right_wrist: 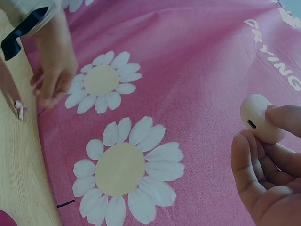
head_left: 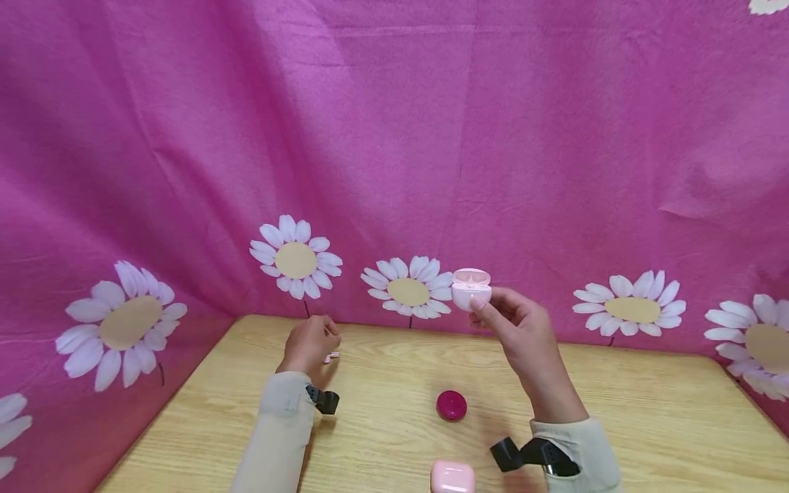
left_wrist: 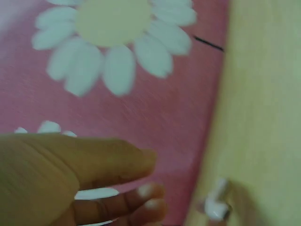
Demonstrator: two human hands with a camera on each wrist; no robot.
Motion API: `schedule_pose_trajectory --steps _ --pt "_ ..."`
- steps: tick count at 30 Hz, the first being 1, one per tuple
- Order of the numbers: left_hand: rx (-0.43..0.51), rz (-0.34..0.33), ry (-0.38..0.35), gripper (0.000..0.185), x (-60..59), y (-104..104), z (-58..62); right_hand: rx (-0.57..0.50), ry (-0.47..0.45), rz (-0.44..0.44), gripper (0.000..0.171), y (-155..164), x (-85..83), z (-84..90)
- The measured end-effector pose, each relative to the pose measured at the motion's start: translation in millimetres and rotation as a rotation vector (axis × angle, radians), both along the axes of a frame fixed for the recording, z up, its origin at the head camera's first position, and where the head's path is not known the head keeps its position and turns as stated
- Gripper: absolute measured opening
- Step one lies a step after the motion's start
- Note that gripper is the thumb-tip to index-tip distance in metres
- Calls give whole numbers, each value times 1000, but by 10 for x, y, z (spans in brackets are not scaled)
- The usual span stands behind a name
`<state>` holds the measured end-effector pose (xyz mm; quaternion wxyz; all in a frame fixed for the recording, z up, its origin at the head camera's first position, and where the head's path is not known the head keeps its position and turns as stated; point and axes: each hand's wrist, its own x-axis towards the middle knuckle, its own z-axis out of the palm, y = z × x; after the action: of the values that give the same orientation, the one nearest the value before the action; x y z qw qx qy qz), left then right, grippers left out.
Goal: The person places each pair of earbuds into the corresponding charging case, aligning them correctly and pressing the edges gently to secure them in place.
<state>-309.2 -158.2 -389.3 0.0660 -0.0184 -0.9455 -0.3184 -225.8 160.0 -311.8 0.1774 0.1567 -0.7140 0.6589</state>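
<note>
My right hand is raised above the wooden table and pinches a small pale pink earbud case with its lid open. The right wrist view shows that case between thumb and fingers. My left hand hovers low over the table's far left part, fingers relaxed and holding nothing. A tiny pink earbud lies on the wood just right of it. In the left wrist view the earbud lies apart from the fingertips.
A round magenta case lies mid-table, and a closed pink case sits at the near edge. A pink cloth with white daisies hangs behind and to the left of the table.
</note>
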Motion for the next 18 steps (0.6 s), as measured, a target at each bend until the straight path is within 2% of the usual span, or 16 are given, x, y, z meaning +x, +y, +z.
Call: schedule_pose_trajectory --steps 2,5,10,18 --pt "-79 38 -5 3 -18 -31 -52 1 6 1 29 2 -2 2" --pt "-119 54 -27 8 -40 -67 -111 4 5 2 29 4 -3 0" --pt "-114 68 -91 23 -70 -95 -177 17 -7 -2 29 5 -5 -4" --pt "-147 87 -117 20 -87 -134 -242 23 -14 -6 29 6 -12 -8"
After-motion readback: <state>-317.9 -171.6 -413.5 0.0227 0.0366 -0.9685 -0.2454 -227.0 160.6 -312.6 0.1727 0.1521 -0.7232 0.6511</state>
